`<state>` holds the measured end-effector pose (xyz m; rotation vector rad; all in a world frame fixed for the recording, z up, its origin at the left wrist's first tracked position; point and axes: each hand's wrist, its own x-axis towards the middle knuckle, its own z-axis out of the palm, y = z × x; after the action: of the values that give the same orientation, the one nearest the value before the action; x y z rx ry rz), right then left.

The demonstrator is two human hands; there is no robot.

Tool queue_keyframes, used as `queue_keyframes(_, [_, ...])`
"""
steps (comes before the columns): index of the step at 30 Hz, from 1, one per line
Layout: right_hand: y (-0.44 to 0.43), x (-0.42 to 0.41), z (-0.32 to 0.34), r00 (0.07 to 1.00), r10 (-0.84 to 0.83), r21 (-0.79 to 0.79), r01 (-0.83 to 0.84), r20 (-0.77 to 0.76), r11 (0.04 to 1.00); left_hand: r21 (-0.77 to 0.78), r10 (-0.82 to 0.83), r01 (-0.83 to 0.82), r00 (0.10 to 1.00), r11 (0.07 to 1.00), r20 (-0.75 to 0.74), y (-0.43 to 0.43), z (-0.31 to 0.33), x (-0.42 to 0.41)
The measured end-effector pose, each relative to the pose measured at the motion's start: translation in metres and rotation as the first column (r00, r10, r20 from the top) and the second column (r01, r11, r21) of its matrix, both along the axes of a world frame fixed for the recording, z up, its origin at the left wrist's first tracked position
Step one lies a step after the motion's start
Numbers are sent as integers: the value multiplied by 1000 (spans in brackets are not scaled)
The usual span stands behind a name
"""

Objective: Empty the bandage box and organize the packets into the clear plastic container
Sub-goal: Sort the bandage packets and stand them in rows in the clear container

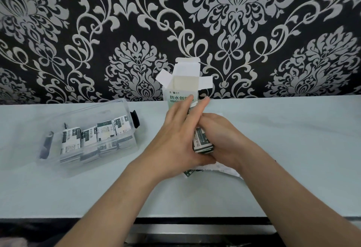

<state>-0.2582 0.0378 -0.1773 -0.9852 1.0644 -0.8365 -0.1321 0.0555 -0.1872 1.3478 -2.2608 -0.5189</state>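
Packets [202, 142] half-hidden by left hand [178, 135], fingers straight; right hand [221, 139] fingers clamp them.

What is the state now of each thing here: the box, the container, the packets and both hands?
bandage box: upright, top flaps open.
clear plastic container: partly filled.
packets: standing in a row inside the container.
stack of packets: held between both hands.
left hand: fingers straight, pressing the stack.
right hand: curled round the stack.
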Motion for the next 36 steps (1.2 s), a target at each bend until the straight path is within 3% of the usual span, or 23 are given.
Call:
queue_keyframes(4, [-1,2,-1,992,47,-60,-55,-118,997,9,18,-17,997,1000,-79,-4,-4,2])
queue_keyframes(9, [2,4,2,990,130,-114,-134,-47,984,-5,119,-121,982,993,-147,-9,-4,8])
queue_keyframes(13, [1,3,2,990,107,-90,-116,-95,989,78,58,-49,991,996,-120,-3,-3,5])
queue_keyframes(17, [1,1,3,981,185,-111,-190,-49,975,-2,108,-110,982,994,-154,-5,-1,6])
queue_keyframes(20, [1,2,3,981,192,-129,-194,-32,972,-72,143,-149,986,986,-90,-7,-1,9])
queue_keyframes(22, [1,2,3,984,164,-117,-171,-71,978,-37,115,-118,991,992,-75,-4,2,8])
queue_keyframes(26, [1,-3,9,980,201,-98,-201,-8,975,259,75,16,938,966,-338,-6,20,20])
queue_keyframes(30, [0,-10,14,926,356,-56,-351,129,935,359,129,134,774,924,-620,-8,27,32])
queue_keyframes(33, [1,-12,15,919,377,-37,-375,116,926,390,212,88,720,917,-661,-7,26,29])
queue_keyframes(36, [2,-15,16,964,255,-84,-249,77,965,388,292,-14,683,922,-669,-9,27,33])
